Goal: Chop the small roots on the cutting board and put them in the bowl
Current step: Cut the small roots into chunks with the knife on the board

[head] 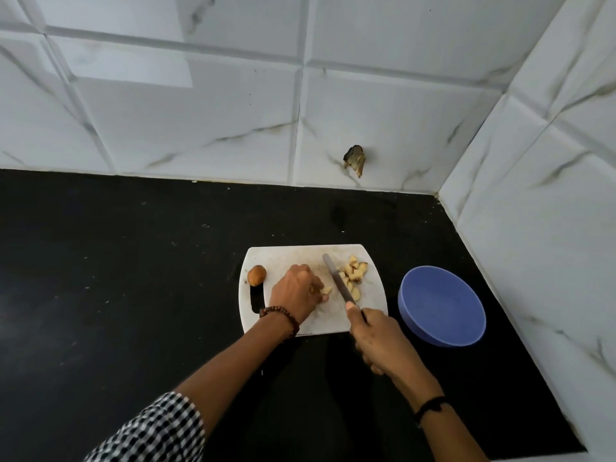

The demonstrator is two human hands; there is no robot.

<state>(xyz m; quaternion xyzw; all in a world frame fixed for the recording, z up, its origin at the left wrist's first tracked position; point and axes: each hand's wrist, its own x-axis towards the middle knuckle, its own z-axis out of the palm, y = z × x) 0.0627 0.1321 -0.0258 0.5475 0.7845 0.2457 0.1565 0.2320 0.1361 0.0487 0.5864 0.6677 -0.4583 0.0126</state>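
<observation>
On the board (283, 258), a piece (326, 290) was pinched by the left hand (295, 291), beside the knife (336, 278).
The knife was gripped in the right hand (376, 338), blade pointed away, just right of the piece; bits (354, 271) were heaped beyond, the bowl (443, 301) well right, a whole root (256, 275) at the left edge. The piece was largely hidden under that hand.

Blue bowl (443, 308); white board (286, 258); black counter (133, 278); checked sleeve (156, 435); root (256, 275) seemingly brown.
</observation>
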